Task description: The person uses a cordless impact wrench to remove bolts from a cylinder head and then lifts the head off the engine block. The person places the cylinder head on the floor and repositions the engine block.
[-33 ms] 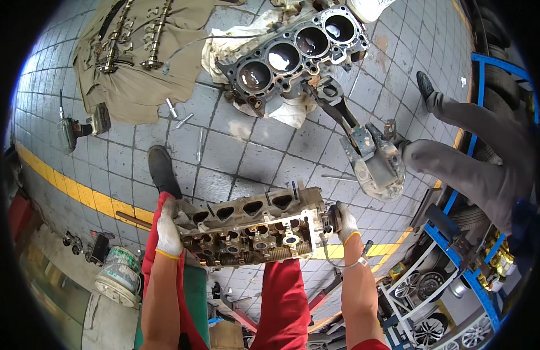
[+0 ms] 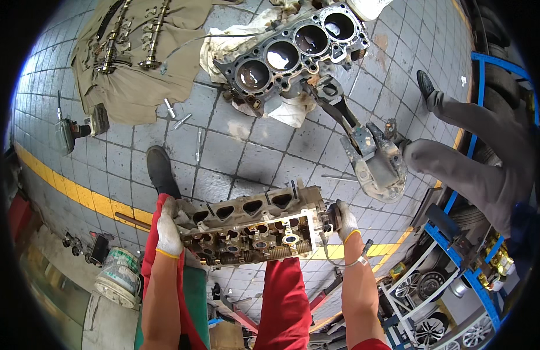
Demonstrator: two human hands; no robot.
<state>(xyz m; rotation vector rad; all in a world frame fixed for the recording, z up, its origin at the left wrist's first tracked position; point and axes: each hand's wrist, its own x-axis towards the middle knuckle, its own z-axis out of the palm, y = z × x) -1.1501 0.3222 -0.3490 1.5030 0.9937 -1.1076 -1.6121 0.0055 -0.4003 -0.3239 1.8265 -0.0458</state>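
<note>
Between my hands I hold a metal cylinder head (image 2: 255,227) in front of my legs, its row of ports toward the far side. My left hand (image 2: 169,228), in a white glove, grips its left end. The gloved right hand (image 2: 347,223) is closed on the right end, beside a dark round fitting; the fingertips of both hands are partly hidden behind the part. A thin cable (image 2: 334,262) dangles from the right end near my wrist. Farther off, an engine block (image 2: 290,69) with open cylinder bores rests on cloths on the tiled floor.
Two camshafts (image 2: 155,38) lie on a tan cloth (image 2: 176,70) at the far left. A cordless power tool (image 2: 67,133), several sockets or rods, and a white bucket (image 2: 118,274) are on the left. To the right stand another person's legs (image 2: 456,166) and a blue rack (image 2: 465,280).
The view has shifted very slightly. Both hands keep their hold on the cylinder head, which stays at about the same place.
</note>
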